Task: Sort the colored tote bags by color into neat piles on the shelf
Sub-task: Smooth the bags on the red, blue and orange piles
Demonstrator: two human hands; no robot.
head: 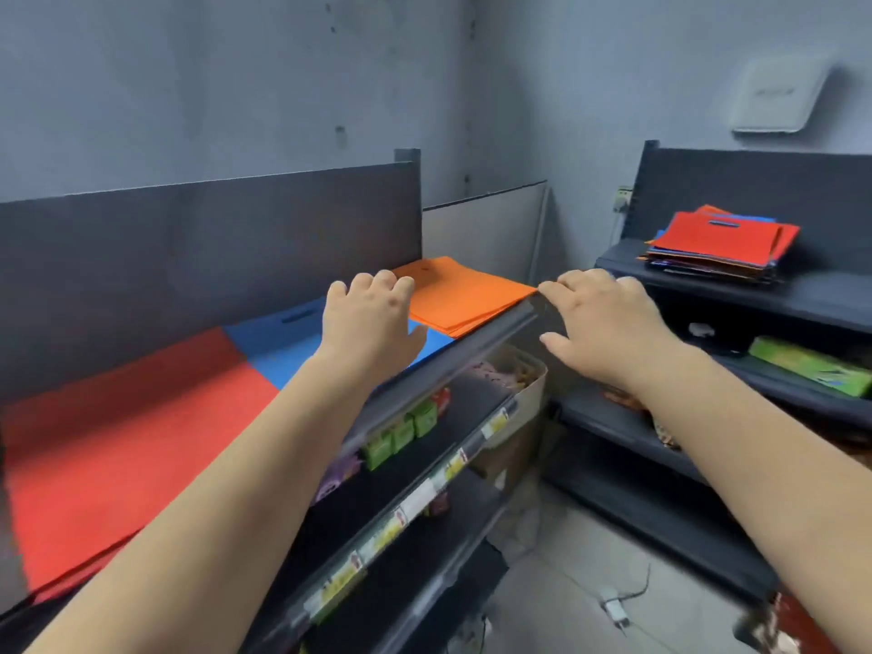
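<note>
**Hands at the orange pile, top shelf**

Head view. Both hands reach forward over the top shelf (490, 332) of the dark shelving unit. Left hand (370, 318) sits at the near-left corner of the orange bag pile (465, 295), fingers curled at the pile's left edge; whether the fingertips actually grip the fabric cannot be told, as the back of the hand covers them. Right hand (599, 323) is at the pile's right front corner, index finger and thumb extended, fingertip touching the corner of the stack; a pinch cannot be confirmed.

Task items on the top shelf, left to right: a red bag pile (118, 446) lying flat, a blue bag pile (283, 342) just beside it and partly under the left forearm, then the orange pile at the far end, its edge overlapping the blue one.

A mixed stack of unsorted bags (722, 247), red on top with blue and orange edges showing, lies on the top of a second shelving unit (755, 295) to the right, well apart from the sorted piles.

Lower shelves of the near unit hold green boxes (401, 434) and price labels (415, 502) along the rails. A white box (778, 96) is mounted on the wall.
</note>
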